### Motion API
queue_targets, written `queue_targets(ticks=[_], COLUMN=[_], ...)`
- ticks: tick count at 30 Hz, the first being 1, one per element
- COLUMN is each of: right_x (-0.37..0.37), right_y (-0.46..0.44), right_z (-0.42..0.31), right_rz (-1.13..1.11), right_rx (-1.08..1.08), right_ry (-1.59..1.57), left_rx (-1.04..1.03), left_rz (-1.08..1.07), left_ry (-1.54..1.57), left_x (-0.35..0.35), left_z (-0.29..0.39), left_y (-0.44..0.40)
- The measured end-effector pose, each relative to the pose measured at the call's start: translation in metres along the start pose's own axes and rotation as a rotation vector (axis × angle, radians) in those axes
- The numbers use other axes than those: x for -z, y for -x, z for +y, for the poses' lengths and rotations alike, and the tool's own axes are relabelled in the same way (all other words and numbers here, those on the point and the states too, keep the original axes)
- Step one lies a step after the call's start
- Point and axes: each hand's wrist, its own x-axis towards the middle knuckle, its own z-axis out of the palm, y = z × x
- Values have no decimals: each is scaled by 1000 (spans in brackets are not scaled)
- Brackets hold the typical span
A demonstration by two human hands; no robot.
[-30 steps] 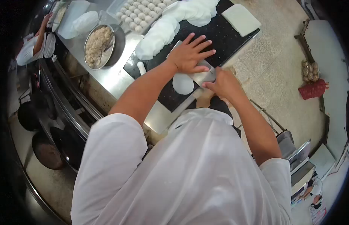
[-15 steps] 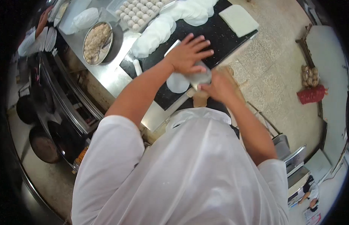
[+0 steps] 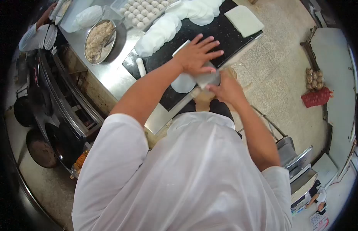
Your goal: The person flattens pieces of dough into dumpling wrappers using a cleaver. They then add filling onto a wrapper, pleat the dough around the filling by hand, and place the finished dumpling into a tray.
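Observation:
My left hand [image 3: 196,56] lies with its fingers spread over a flat metal blade [image 3: 208,78] above the black board [image 3: 173,101]. At the blade's right end, my right hand [image 3: 227,87] is closed round its handle, which the fingers hide. A round white wrapper [image 3: 183,84] lies on the board just left of the blade and partly under it. Beyond my left hand, a long overlapping row of thin white wrappers [image 3: 158,36] crosses the board. A white rolling pin [image 3: 141,67] rests near the board's left edge.
A metal bowl of filling [image 3: 99,42] stands on the steel counter [image 3: 115,79], near a tray of dough balls [image 3: 144,12]. A folded white cloth [image 3: 244,20] lies at the board's right corner. Pans hang at the left. A co-worker [image 3: 40,35] stands at the upper left.
The right hand and the blade have shifted slightly and are blurred. The left hand remains spread on the blade. The whole view has moved a little, and the co-worker's arm has changed position.

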Motion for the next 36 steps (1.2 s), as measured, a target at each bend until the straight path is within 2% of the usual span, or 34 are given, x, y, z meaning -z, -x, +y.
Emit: queue_targets(ticks=[2,3,5,6,8,10,13,15,16,17,19,21,23,24,26,27,29,32,36], right_x=[-39,-59,-82,-82,-82,-25,5,-7,-22,-43,-84,-92,-86,-77,-60,-48,-22,-7,-50], right_y=[19,29,45,41,29,10,-3,2,12,30,72,117,143,141,138,127,84,16,-12], right_z=[19,25,32,37,49,23,9,2,3,7,12,11,15,19,26,25,22,5,-10], right_rz=[-50,-52,-63,-62,177,38,164,223,261,240,298,146,48,57,147,193,249,286,117], right_rx=[38,45,51,34,3,-137,-99,-152,-207,-220,-23,-137,-227,-216,-129,-116,-65,29,215], right_ry=[-231,-230,-71,-70,19,-84,47,18,-29,-20,-172,-109,-76,-67,33,54,109,93,74], left_rx=[10,16,-103,-140,-169,-218,-140,10,145,161,648,502,703,703,838,838,904,908,942], left_rz=[-34,-33,-152,-134,-94,-41,109,323,358,352,-211,-437,-273,-258,100,99,321,357,428], left_ry=[50,45,142,80,14,-41,-114,-158,-24,-3,318,535,641,635,690,689,718,674,615], left_x=[5,6,-3,-11,-14,-18,-4,5,19,28,55,32,54,52,32,32,33,27,34], left_z=[20,34,50,45,23,16,-10,-16,-12,-1,12,10,32,32,36,43,52,57,85], left_y=[24,41,62,52,12,-7,-37,-39,-34,-22,2,40,67,78,99,103,105,106,112])
